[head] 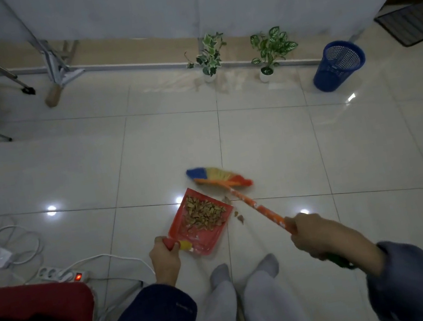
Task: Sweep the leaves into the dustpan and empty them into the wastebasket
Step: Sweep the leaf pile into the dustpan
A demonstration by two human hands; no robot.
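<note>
Left hand (165, 262): fingers curled round the red-and-yellow handle of the red dustpan (177, 228), holding it flat on the tiled floor (271, 135). Right hand (312, 236): closed round the orange shaft of the broom (258, 207), gripping near its upper end; green tip of the shaft showing just behind the wrist, partly hidden by the forearm. Broom head (217, 177): multicoloured bristles, blurred, resting on the floor just beyond the pan's open edge. Leaves (203, 214): brown heap lying inside the dustpan, toward its front half. Stray leaf bits (238, 216): a few on the tile just right of the pan, beside the shaft; exact count hard to make out. Sleeves dark blue, cut off by the lower frame edge; two light-socked feet below the pan. Wastebasket (339, 64): blue mesh, upright, well apart from the pan, at the far right near the wall; inside not legible. Two potted plants (270, 51) along the skirting, left of the basket. Power strip (65, 274) with lit red switch and white cables at lower left. Red chair (32, 302) cut off at the left corner, a dark unidentifiable item on its seat. Metal stand legs (20, 78) at upper left, tops out of frame.
</note>
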